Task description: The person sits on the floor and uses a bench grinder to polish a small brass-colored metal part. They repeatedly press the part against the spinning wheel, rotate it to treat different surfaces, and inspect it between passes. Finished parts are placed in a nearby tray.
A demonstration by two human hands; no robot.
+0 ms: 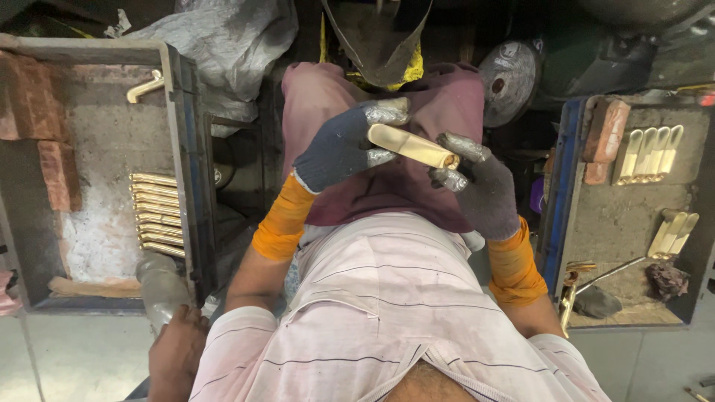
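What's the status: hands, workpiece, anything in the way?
Left hand and right hand, both gloved, grip opposite ends of the brass piece. Piece held level above the lap. Nothing between hands; more brass pieces lie in the left tray.

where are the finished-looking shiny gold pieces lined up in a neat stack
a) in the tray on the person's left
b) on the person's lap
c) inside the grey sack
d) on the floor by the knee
a: a row of shiny gold pieces lies side by side in the left tray, while both gloved hands, left hand and right hand, hold one brass piece over the lap.
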